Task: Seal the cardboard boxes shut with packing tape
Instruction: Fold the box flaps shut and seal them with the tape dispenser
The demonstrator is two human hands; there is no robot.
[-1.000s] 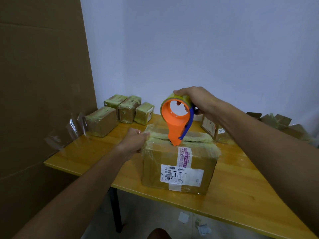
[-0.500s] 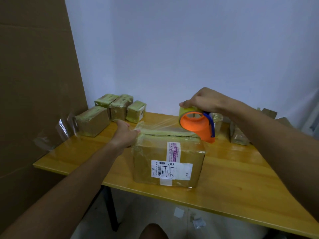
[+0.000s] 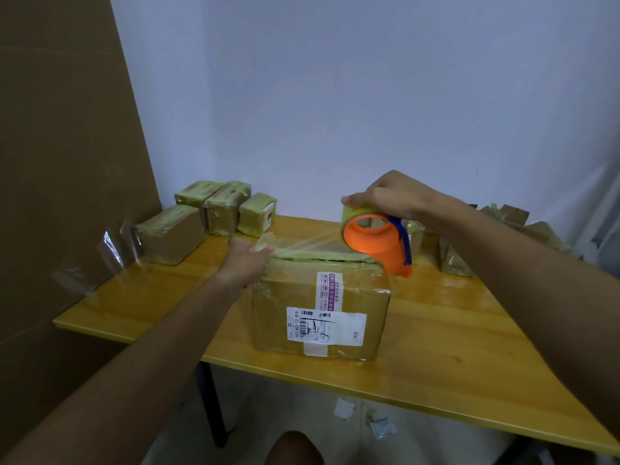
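Head view — left hand on taped box, right hand gripping tape dispenser

At frame centre a cardboard box sits on the yellow wooden bench. The left hand presses the tape end at the box's upper left corner. The right hand closes its grip on an orange tape dispenser at the box's upper right corner; clear tape stretches between them. Four taped boxes stand at centre left.
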